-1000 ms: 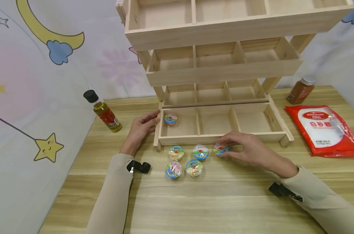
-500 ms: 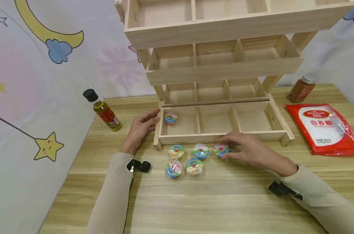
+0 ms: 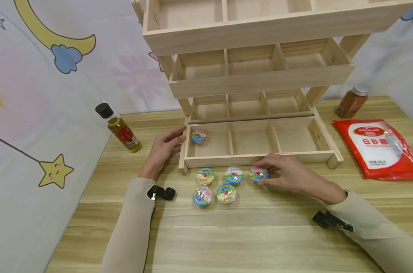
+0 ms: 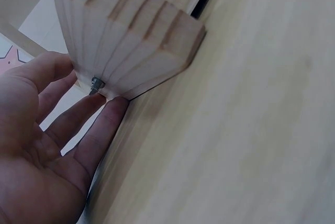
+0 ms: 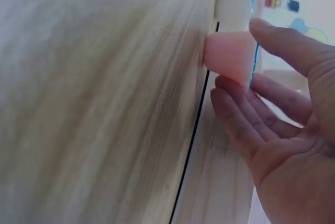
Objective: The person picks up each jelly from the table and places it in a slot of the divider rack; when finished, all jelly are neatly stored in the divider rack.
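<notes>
My right hand [image 3: 265, 174] pinches a small blue-rimmed jelly cup [image 3: 257, 174] on the table, just in front of the wooden rack's bottom tray [image 3: 257, 159]. In the right wrist view the thumb and fingers [image 5: 235, 114] curl round the pink cup [image 5: 225, 51]. Several more jelly cups [image 3: 205, 176] sit in two rows to its left. One cup [image 3: 198, 136] lies in the tray's left compartment. My left hand [image 3: 174, 142] rests with straight fingers [image 4: 99, 130] against the tray's left end block [image 4: 131, 41].
The tiered wooden rack [image 3: 261, 79] rises behind the tray. An oil bottle [image 3: 119, 129] stands at the left by a printed backdrop [image 3: 39, 113]. A red sugar bag [image 3: 378, 148] and a spice jar [image 3: 353, 100] are at the right.
Almost nothing: both hands stay where they were, and the right hand's fingers have shifted slightly round the same cup.
</notes>
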`<state>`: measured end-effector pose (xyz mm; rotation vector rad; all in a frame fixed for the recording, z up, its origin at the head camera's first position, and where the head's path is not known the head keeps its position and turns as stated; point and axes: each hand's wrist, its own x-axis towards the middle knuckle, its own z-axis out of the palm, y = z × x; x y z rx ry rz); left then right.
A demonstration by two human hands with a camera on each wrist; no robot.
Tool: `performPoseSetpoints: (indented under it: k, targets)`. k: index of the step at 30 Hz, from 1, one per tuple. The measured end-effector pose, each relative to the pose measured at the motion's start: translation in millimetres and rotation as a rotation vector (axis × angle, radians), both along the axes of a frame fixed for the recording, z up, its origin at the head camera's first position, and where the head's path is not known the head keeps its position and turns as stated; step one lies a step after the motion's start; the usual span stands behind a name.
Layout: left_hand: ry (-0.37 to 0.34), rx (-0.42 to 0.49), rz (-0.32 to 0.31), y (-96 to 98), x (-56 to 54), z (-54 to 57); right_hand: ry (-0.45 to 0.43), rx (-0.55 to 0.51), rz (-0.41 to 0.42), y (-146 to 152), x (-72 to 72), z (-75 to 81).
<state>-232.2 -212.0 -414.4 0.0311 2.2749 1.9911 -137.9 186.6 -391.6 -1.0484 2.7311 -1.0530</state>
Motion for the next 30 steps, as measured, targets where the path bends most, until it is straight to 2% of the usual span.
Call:
performPoseSetpoints:
  k: [9,17,30]
  targets:
    - [-0.003,-0.001,-0.002,0.0,-0.2,-0.6,-0.005,-0.013,-0.008,-2,0.9,0.2]
    - [0.004,0.007,-0.002,0.7,0.3,0.2,0.032,-0.029,-0.023,-5,3.0,2.3]
    - [0.006,0.008,0.005,0.9,0.6,0.0,0.081,-0.084,0.003,-16,-0.8,24.8]
